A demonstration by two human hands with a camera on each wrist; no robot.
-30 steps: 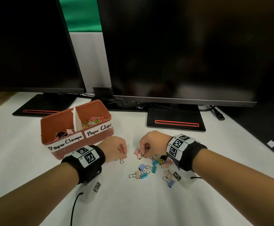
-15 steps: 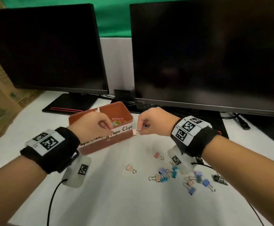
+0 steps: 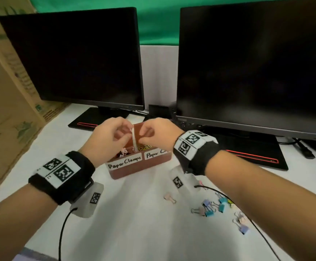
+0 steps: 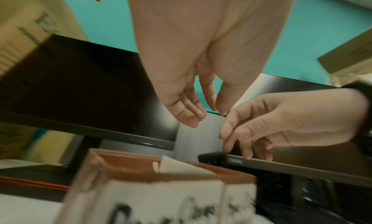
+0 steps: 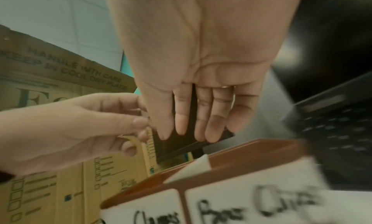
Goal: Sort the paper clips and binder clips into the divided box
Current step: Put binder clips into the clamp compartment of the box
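Note:
The brown divided box (image 3: 140, 167) stands mid-table, with labels "Paper Clamps" on its left half and "Paper Clips" on its right. A white divider (image 3: 134, 138) splits it. Binder clips (image 3: 123, 152) lie in the left half and coloured paper clips (image 3: 145, 146) in the right. My left hand (image 3: 127, 135) hovers over the left half, its fingers (image 4: 189, 116) hanging relaxed with nothing in them. My right hand (image 3: 144, 131) hovers over the right half, its fingers (image 5: 213, 124) straight and bare. Several loose binder clips (image 3: 208, 208) lie on the table at the near right.
Two dark monitors (image 3: 78, 53) (image 3: 257, 63) stand behind the box, their bases (image 3: 257, 153) on the white table. A large cardboard carton (image 3: 6, 110) lines the left edge. One pink binder clip (image 3: 169, 197) lies alone. A black cable (image 3: 247, 213) runs past the loose clips.
Both hands rose from the loose clips to above the box. The pink binder clip that my right hand pinched half a second ago is no longer in its fingers.

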